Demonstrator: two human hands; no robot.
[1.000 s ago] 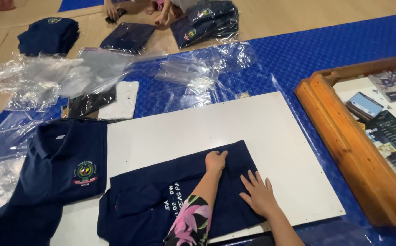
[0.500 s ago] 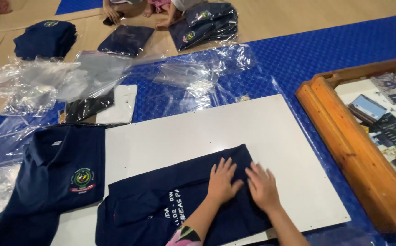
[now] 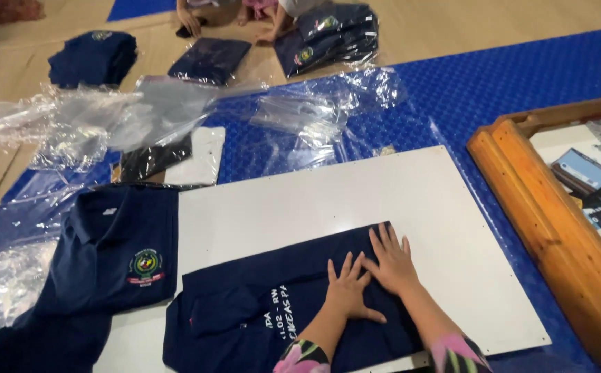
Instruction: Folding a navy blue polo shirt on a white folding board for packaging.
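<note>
both hands moved together since earlier, left hand (image 3: 347,290) and right hand (image 3: 392,261) fingers spread flat on folded navy shirt (image 3: 259,314), white board (image 3: 356,200)

A folded navy polo shirt (image 3: 273,311) lies flat on the white board (image 3: 356,200), toward its near edge, its long side running left to right and slightly tilted. White lettering shows on the upper layer near the middle. The cloth is smooth at the right end and creased at the left, where a folded sleeve overlaps.
</note>
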